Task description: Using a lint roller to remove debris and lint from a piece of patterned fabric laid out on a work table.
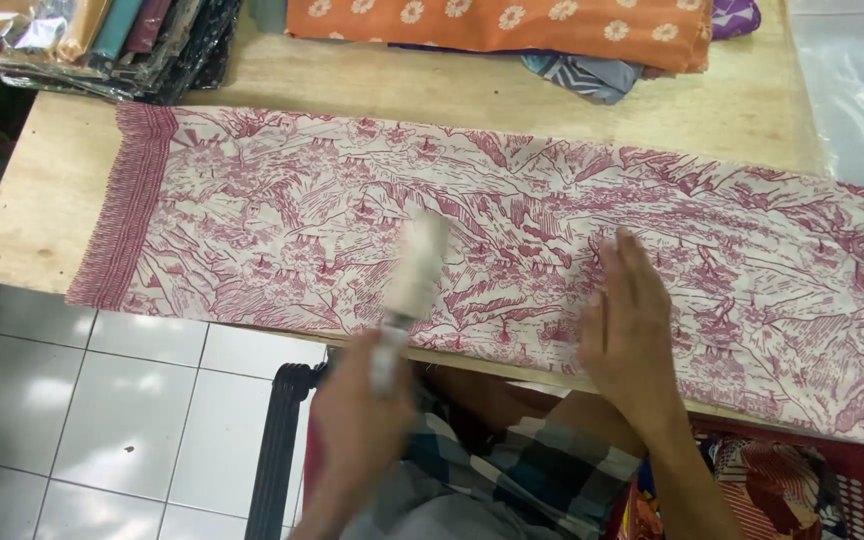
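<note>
A long cream cloth (282,200) printed with dark red scenery lies spread across a wooden table (42,190). My left hand (362,410) grips the handle of a white lint roller (417,265), blurred by motion, whose head rests on the cloth near the table's front edge. To the right, my right hand (627,320) lies flat on the cloth with its fingers together, pressing it down.
Folded fabrics lie at the back: an orange flowered piece (512,25) and a wrapped stack (102,40) at the back left. A red basket (852,480) with cloth stands at the lower right. White floor tiles (82,410) and a black chair frame (277,440) are below.
</note>
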